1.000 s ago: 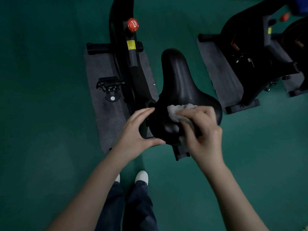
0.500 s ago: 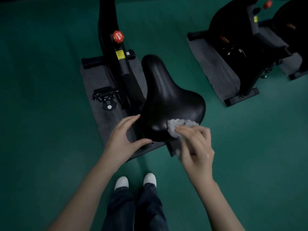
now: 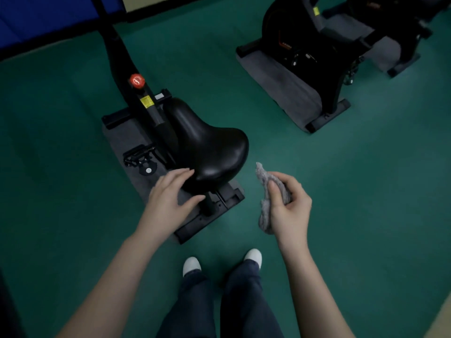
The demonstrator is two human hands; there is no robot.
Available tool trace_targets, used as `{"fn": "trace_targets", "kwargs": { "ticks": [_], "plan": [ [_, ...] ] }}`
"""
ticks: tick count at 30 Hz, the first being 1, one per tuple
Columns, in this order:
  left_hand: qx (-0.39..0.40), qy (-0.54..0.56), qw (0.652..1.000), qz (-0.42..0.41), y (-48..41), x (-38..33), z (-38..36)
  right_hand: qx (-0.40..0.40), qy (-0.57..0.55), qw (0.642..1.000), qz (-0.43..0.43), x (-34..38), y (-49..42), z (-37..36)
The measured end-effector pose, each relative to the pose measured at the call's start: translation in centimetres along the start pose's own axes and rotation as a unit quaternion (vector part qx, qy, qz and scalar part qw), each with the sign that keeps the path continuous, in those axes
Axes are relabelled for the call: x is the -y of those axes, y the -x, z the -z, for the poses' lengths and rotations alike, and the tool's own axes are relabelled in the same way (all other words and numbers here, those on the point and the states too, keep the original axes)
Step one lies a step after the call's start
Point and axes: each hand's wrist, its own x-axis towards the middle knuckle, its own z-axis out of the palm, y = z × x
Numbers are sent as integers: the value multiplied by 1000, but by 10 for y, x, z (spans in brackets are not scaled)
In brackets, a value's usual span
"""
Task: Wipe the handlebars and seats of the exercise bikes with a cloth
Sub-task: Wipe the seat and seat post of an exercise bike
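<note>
- Left hand (image 3: 170,196) was spread, fingers extended; fingertips lay against the rear left edge of the seat (image 3: 212,147), thumb beneath its back rim.
- Right hand (image 3: 290,206) gripped a bunched grey cloth (image 3: 264,213), curled fingers and thumb around it, held off the seat and just to its right.
- Seat was black and glossy, mounted on the near bike, whose frame carried a red knob (image 3: 137,81) and a yellow label (image 3: 146,101).
- Pedal (image 3: 139,154) sat left of the seat, above a grey mat (image 3: 122,140).
- Second bike (image 3: 312,45) stood well apart, upper right, on the green floor (image 3: 341,191).
</note>
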Motion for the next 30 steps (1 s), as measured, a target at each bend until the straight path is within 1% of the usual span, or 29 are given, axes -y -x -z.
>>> {"fn": "trace_targets", "kwargs": {
  "ticks": [6, 10, 15, 22, 26, 30],
  "plan": [
    [45, -146, 986, -62, 1, -51, -20, -9, -20, 999, -34, -10, -13, 55],
    [58, -197, 976, -73, -3, -92, -48, -24, -45, 996, -67, -27, -32, 106],
    [90, -222, 967, -90, -14, -158, -107, -32, -45, 996, -73, -52, -61, 179],
    [131, -228, 955, -135, -30, -265, -197, -47, -43, 993, -97, -92, -87, 281],
    [161, -240, 943, -166, -40, -308, -229, -87, -44, 988, -123, -110, -95, 328],
    [184, -247, 934, -179, -60, -337, -247, -133, -65, 977, -156, -125, -104, 361]
  ]
}}
